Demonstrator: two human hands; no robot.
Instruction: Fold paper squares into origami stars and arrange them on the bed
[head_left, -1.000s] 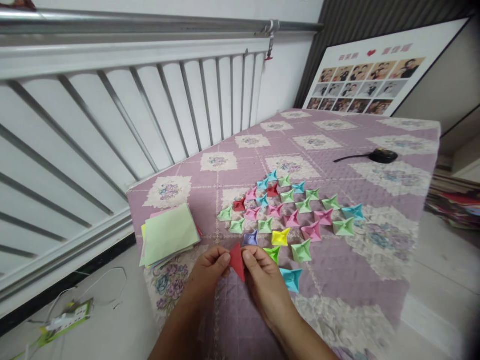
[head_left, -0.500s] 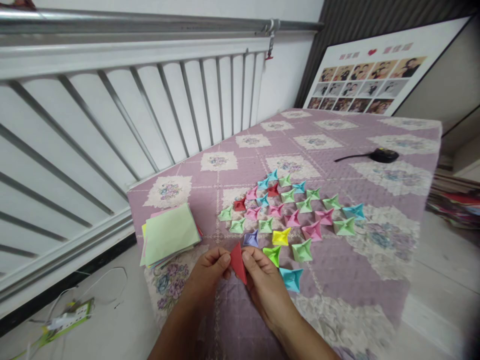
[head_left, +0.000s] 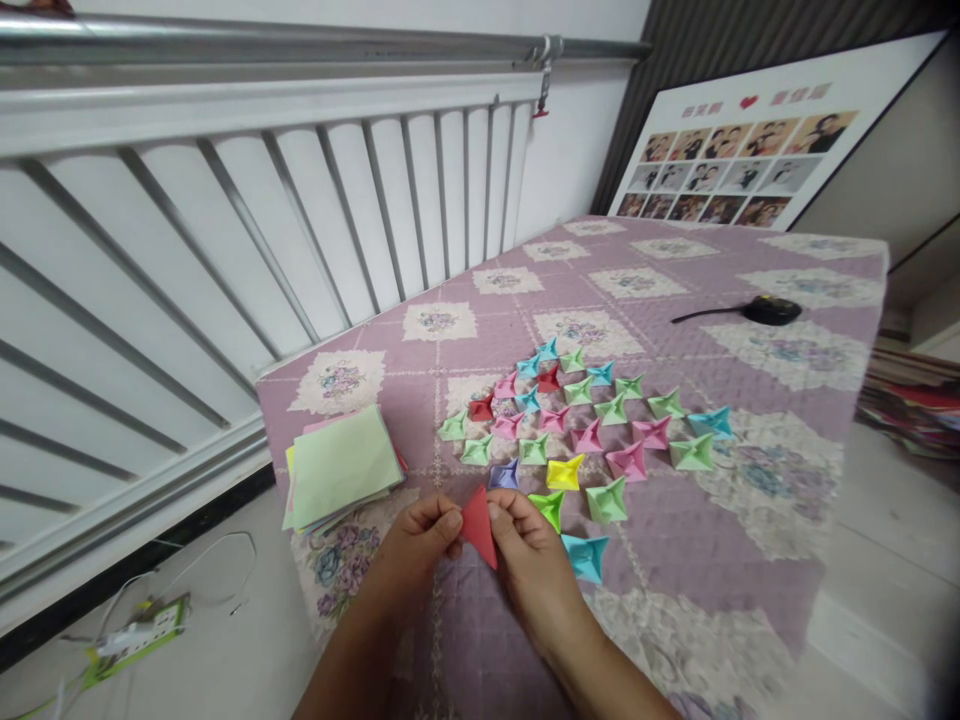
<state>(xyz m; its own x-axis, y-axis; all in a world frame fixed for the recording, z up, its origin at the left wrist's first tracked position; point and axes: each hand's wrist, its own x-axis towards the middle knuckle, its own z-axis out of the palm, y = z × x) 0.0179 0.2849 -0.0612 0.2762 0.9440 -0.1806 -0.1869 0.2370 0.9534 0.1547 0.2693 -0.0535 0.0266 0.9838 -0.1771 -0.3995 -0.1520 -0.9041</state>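
Observation:
A small red folded paper (head_left: 478, 526), pointed at top and bottom, is held between my two hands over the near side of the table. My left hand (head_left: 424, 540) pinches its left edge between thumb and fingers. On the other edge, the thumb and fingers of my right hand (head_left: 529, 555) grip it. Just beyond my hands stand several folded paper boats in rows, among them a purple one (head_left: 503, 474), a yellow one (head_left: 564, 473), a bright green one (head_left: 548, 509) and a blue one (head_left: 586, 557). Left of my hands lies a stack of coloured paper sheets (head_left: 346, 465), pale green on top.
A purple floral tablecloth (head_left: 495, 320) covers the table. A black tape measure (head_left: 772, 310) with a strap lies at the far right. Along the left side runs a white radiator (head_left: 300, 230). A power strip (head_left: 142, 637) with cables is on the floor.
The red folded paper has tilted slightly in my fingers. Both hands keep their hold, and the view has shifted a little.

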